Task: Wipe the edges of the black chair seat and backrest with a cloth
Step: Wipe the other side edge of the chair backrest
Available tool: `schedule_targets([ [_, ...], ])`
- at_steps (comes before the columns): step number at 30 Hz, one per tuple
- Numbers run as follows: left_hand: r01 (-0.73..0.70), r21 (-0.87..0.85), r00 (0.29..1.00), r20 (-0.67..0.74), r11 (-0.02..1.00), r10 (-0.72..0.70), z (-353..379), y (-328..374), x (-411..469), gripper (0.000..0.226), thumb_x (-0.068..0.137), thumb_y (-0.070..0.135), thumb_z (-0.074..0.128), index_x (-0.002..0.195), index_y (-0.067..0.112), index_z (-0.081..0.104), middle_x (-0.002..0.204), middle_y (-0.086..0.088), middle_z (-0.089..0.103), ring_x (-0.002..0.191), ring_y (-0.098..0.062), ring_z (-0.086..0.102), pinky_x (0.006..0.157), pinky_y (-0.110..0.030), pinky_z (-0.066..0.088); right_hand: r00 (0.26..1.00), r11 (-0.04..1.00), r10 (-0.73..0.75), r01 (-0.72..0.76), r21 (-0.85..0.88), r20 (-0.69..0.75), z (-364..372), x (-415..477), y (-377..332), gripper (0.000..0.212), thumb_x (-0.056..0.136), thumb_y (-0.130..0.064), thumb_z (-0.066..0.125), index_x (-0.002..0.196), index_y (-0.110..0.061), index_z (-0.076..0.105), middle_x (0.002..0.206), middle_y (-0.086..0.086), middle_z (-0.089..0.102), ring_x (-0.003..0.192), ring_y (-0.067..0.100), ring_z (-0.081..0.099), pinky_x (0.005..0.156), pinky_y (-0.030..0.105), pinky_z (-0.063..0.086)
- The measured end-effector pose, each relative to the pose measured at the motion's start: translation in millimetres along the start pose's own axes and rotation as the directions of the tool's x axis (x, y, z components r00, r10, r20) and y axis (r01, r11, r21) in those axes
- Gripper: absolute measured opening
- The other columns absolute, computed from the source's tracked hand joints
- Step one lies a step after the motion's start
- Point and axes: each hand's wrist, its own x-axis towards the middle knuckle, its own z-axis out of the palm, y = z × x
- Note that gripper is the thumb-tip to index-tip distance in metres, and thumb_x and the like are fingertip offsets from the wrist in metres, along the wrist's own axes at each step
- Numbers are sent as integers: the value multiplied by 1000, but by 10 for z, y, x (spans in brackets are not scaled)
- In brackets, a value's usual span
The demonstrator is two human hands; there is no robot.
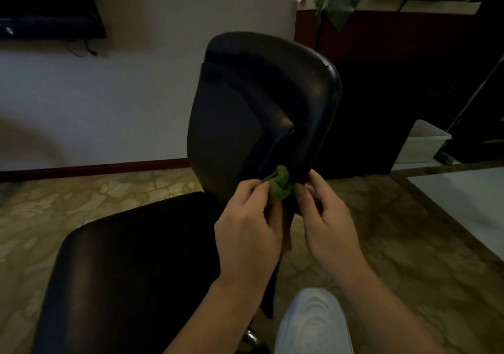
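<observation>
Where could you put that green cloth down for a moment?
The seat is bare left of the left hand; so is the carpet between seat and wall. Crowded: the backrest's lower edge, where the cloth and right hand meet.

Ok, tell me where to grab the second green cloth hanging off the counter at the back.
Pinch the crumpled green cloth by its pointed corner that hangs below the pale countertop edge, coming from the front: that part dangles free against the dark cabinet front.

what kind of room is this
Probably a hotel room or a living room, though I can't be sure: a wall-mounted TV, patterned carpet and a dark wood counter.
</observation>
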Motion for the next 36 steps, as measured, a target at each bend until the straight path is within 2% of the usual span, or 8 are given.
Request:
schedule_targets([
  [4,-2,26,1000,3,1000,2,100,-54,-131,31,96,33,51,110,15,72,108,8,66,86,-5,65,69,-23,57,1000,1000,5,-5,15,2,2,-12,17,40,100,-38,46,140,-36,50,117,-23,66,112,-5,60,93,25,51],
  [9,36,102,991,125,994,-49,32,-249,-361,26,94,32,53,109,21,71,106,10,64,79,-6,63,59,-28,55,1000,1000,-7,7,18,14,22,-68,87,43,101,-30,47,143,-36,45,122,-26,64,116,-7,57,93,16,49],
  [12,70,110,988,132,991,-84,-130,-325,-388,25,93,30,54,109,21,70,105,11,64,73,-2,60,56,-24,54,999,999,34,-35,24,40,20,-152,218,46,101,-22,49,144,-38,42,132,-19,60,124,-5,53,105,29,47],
  [15,69,74,995,67,995,-74,-215,-281,-288,26,92,26,58,113,17,70,106,10,63,73,-1,59,60,-18,53,994,996,71,-76,54,88,43,-231,318,50,101,-18,50,147,-33,41,137,-13,59,127,2,53,107,41,46],
  [22,-30,64,995,102,998,24,-41,-143,-143,26,96,30,60,116,19,72,109,9,68,83,-4,65,68,-20,55,994,988,74,-84,127,84,54,-272,254,47,101,-13,51,144,-29,45,129,-10,65,120,5,60,99,28,51],
  [27,-32,107,985,174,994,13,-44,-196,-251,24,95,28,59,112,18,72,105,7,68,76,-7,65,63,-23,56,993,992,84,-91,88,79,57,-280,272,50,101,-11,50,146,-32,43,129,-15,63,121,1,58,100,29,51],
  [29,-20,106,979,205,994,-2,-111,-244,-275,26,94,28,58,113,19,72,106,7,68,80,-6,66,67,-26,58,994,992,85,-92,91,74,68,-279,285,51,101,-10,50,147,-30,43,130,-14,63,122,0,57,101,28,50],
  [36,-82,-13,997,3,997,82,-197,-53,31,27,95,23,63,117,11,72,104,3,69,85,-3,63,74,-14,53,994,984,82,-93,154,78,81,-281,290,48,100,-10,50,145,-27,45,127,-7,66,118,8,62,95,26,53],
])
